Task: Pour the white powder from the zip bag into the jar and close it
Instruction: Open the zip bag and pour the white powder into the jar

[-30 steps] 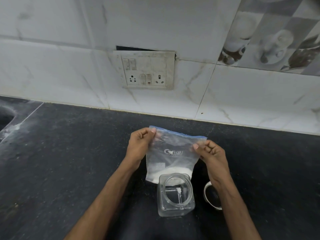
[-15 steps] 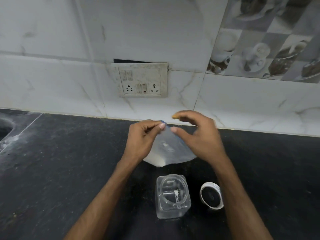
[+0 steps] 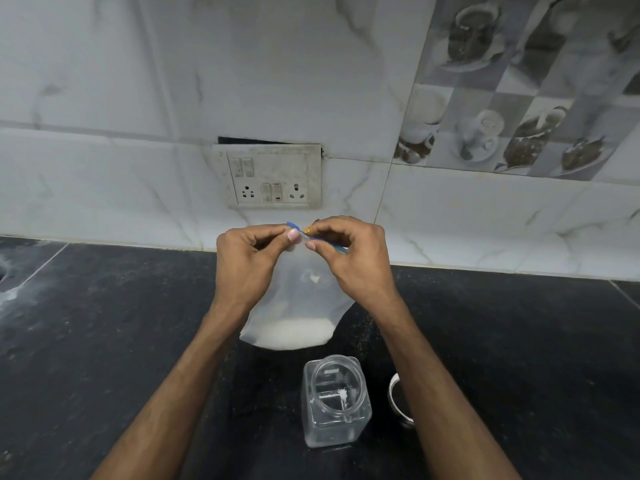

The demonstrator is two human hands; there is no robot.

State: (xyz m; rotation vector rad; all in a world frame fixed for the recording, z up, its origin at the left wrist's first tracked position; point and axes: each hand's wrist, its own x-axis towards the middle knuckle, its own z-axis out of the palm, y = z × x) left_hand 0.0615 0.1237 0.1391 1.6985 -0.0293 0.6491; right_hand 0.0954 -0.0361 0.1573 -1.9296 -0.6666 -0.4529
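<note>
Hands grip the zip bag (image 3: 304,299) at its top strip — left hand (image 3: 247,268) and right hand (image 3: 353,261) pinching close together, above the surface (image 3: 104,341). White powder (image 3: 291,336) sits in the bag's bottom; the jar (image 3: 334,400) stands open below, lid (image 3: 398,400) beside it. Pouring and closing seemingly remain.

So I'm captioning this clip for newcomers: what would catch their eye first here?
The left hand and right hand pinch the top of a zip bag held up mid-frame, white powder pooled at its bottom. Below it an open clear jar stands on the black counter, its white-rimmed lid lying beside it.
</note>
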